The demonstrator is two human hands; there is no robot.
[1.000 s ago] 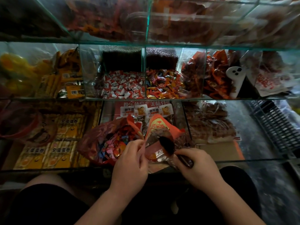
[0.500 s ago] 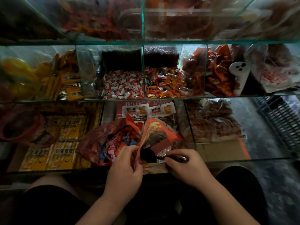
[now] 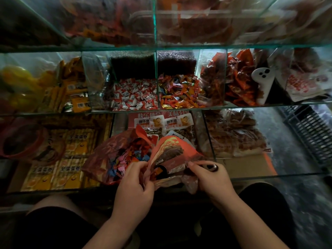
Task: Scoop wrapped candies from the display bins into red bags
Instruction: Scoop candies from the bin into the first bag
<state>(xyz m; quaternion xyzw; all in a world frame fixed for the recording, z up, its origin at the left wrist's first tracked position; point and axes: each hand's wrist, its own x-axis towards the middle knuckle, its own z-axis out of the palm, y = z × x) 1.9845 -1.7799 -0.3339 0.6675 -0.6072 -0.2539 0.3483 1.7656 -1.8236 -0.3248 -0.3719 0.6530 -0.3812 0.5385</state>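
1. The left hand [image 3: 133, 187] pinches the near left lip of the open red bag [image 3: 172, 153] between thumb and curled fingers; the right hand [image 3: 213, 178] is curled round the handle of the dark scoop [image 3: 163, 174] at the bag's right lip, with the scoop head inside the mouth
2. Touching the bag's left side, a second red bag [image 3: 107, 159] gapes open, full of mixed wrapped candies
3. Right of the bag, a glass rim [image 3: 269, 174] runs outward; beyond it is grey floor [image 3: 296, 194]
4. Beyond the bag, past a glass shelf edge, lie red-and-white candies [image 3: 136, 96] and orange candies [image 3: 181, 92], split by a glass divider [image 3: 157, 78]
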